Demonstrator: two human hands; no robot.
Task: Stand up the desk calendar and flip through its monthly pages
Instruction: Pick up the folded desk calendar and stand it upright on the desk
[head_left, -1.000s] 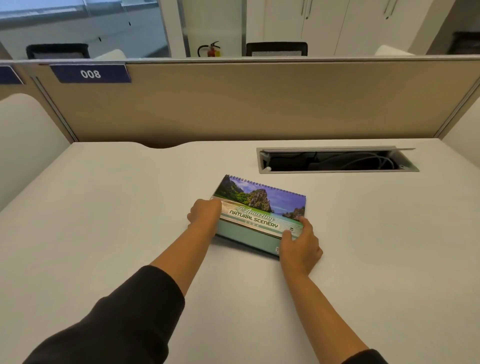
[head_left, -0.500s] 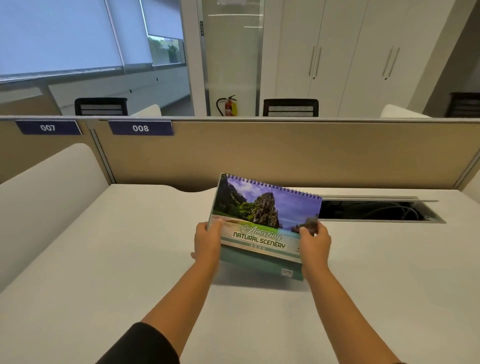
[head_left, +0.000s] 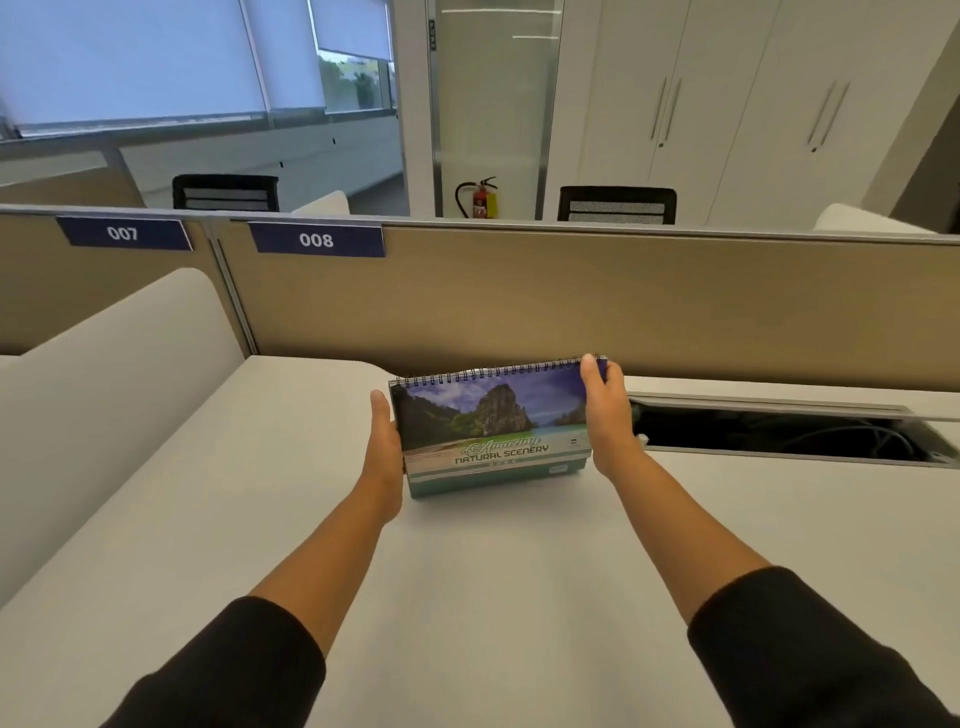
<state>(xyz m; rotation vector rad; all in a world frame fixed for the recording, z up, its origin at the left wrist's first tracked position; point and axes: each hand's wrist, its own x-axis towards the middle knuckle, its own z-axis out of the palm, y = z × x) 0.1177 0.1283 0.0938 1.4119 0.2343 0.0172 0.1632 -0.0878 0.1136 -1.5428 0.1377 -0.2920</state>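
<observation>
The desk calendar (head_left: 491, 423) stands upright on the white desk (head_left: 467, 571), spiral binding on top, its cover showing a cliff-and-sea photo with the words "Natural Scenery". My left hand (head_left: 385, 444) lies flat against its left edge. At the calendar's right side, my right hand (head_left: 608, 410) grips it, with the thumb over the top right corner by the spiral. The calendar's teal base rests on the desk surface.
A tan partition (head_left: 571, 301) with labels 007 and 008 runs behind the calendar. An open cable tray (head_left: 779, 431) with wires is sunk into the desk just right of my right hand. A white divider (head_left: 104, 389) curves along the left side.
The calendar went from lying flat to lifted and tilted, and now stands upright on the desk farther from me. My right hand slid up to the top right corner.
</observation>
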